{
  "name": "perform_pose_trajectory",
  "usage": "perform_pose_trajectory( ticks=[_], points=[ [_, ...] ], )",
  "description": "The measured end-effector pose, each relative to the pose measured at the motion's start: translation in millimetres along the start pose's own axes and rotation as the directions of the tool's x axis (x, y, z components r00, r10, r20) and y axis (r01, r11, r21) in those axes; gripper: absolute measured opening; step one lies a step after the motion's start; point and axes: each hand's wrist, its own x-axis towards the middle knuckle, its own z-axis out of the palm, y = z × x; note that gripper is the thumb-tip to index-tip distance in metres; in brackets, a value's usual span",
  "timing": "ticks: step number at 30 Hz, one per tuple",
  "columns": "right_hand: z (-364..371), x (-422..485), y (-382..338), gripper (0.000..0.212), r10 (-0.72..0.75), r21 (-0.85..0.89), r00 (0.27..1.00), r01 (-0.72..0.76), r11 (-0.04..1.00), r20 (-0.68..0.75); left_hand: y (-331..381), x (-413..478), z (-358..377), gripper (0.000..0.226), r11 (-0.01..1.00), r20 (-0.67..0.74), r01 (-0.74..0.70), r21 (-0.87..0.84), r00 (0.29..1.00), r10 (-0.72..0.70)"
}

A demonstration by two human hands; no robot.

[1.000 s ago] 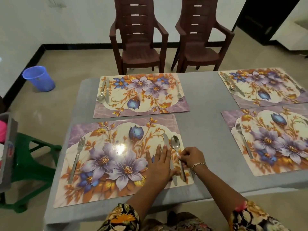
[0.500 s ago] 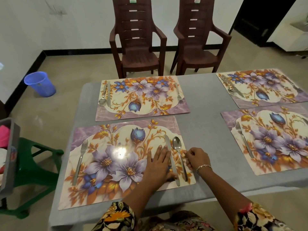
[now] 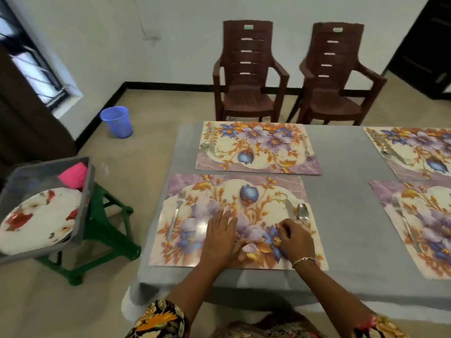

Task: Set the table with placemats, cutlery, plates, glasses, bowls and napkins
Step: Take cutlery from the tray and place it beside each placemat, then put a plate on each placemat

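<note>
Left hand (image 3: 220, 236) lies flat, fingers spread, pressing the near placemat (image 3: 244, 191) on the bench (image 3: 341, 215). Right hand (image 3: 294, 236) sits curled over the lower ends of the knife (image 3: 290, 209) and spoon (image 3: 302, 212). Gripping or just resting, I can't tell. The risk: a nudge from that hand could skew the pair or slide the mat. The fork (image 3: 175, 217) lies at the mat's left. A plate (image 3: 39, 220) waits in the grey tub (image 3: 84, 203) on the green stool (image 3: 109, 230), well apart.
</note>
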Motion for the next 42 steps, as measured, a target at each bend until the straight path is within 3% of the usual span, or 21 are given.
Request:
perform_pose_trajectory(
  ticks=[5,8,11,14,18,22,28,42],
  points=[
    [33,-7,-36,0.013,-0.304,0.031,0.948,0.302,0.953,0.095,-41,-43,-16,0.05,0.983,-0.157,0.178,-0.035,0.971,-0.182],
    [50,-11,-59,0.017,-0.378,0.046,0.899,0.377,0.925,0.222,-55,-75,-26,0.049,0.933,-0.203,0.343,-0.105,0.911,-0.358],
    [70,-21,-81,0.013,-0.463,0.122,0.851,0.447,0.886,0.249,-72,-108,-24,0.045,0.898,-0.285,0.401,-0.182,0.853,-0.438],
    [89,-37,-100,0.015,-0.532,0.205,0.787,0.491,0.847,0.312,-78,-141,-28,0.049,0.798,-0.293,0.571,-0.194,0.743,-0.602],
    [112,-58,-120,0.023,-0.612,0.237,0.709,0.565,0.79,0.35,-100,-174,-22,0.06,0.677,-0.275,0.693,-0.249,0.619,-0.735],
    [135,-69,-153,0.015,-0.657,0.203,0.619,0.643,0.739,0.431,-129,-194,-24,0.061,0.61,-0.308,0.764,-0.212,0.54,-0.783],
    [191,-88,-215,0.016,-0.666,0.179,0.58,0.676,0.715,0.47,-200,-222,-29,0.057,0.564,-0.27,0.77,-0.297,0.499,-0.824],
    [350,-130,-378,0.018,-0.563,0.052,0.595,0.659,0.75,0.574,-418,-300,-85,0.05,0.461,-0.147,0.796,-0.391,0.441,-0.886]
  ],
)
